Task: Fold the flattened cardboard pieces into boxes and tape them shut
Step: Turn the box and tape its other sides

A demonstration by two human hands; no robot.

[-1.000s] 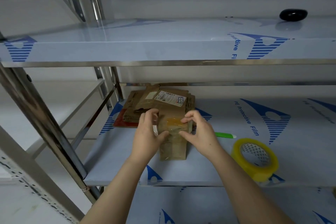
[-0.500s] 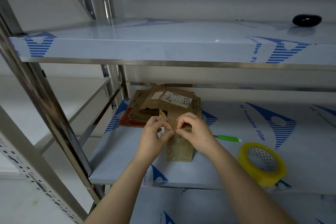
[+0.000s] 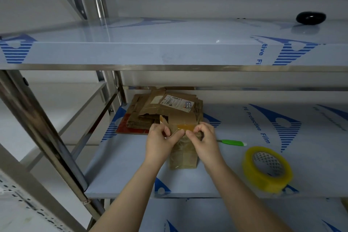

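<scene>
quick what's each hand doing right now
Left hand: closed, pinching the top edge of the small cardboard box.
Right hand: closed, pinching the same box's taped top edge.

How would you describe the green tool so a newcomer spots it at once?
Start at the lower shelf covered in blue-printed film. Just right of the right hand, beyond the yellow tape roll, lies a slim green tool. It is the only green item: thin and flat, unlike the round roll and the brown cardboard stack.
</scene>
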